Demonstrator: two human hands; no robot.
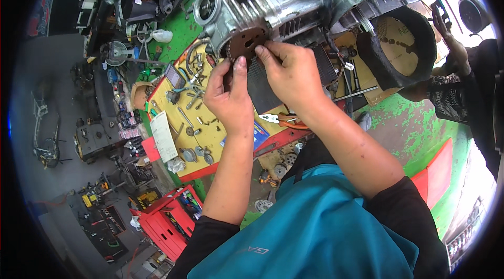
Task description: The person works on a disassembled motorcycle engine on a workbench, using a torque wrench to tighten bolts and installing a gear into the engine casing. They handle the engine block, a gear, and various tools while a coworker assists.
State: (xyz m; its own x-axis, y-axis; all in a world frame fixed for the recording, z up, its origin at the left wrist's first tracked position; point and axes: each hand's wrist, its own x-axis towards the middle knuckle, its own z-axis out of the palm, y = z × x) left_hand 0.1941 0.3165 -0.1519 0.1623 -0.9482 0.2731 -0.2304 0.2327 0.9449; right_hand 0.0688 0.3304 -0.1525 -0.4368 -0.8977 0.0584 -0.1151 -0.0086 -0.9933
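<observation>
A dark brown toothed sprocket (243,43) with several holes sits against the end of a grey metal engine (286,3). My left hand (231,87) pinches its lower left rim between thumb and fingers. On its lower right rim my right hand (294,71) has the thumb pressed, with the fingers curled behind. Whether the sprocket is seated on a shaft I cannot tell. Below the engine lies a dark ribbed panel (261,90), partly covered by my hands. Pliers with orange handles (289,121) rest near my right forearm, beside a blue packet (257,134).
The yellow bench top (173,111) carries loose metal parts, a white paper (165,134) and a phone (175,76). A thick black ring (367,53) lies right of the engine. Another person's hand (455,45) is at the far right. A red tool cart (160,229) stands lower left.
</observation>
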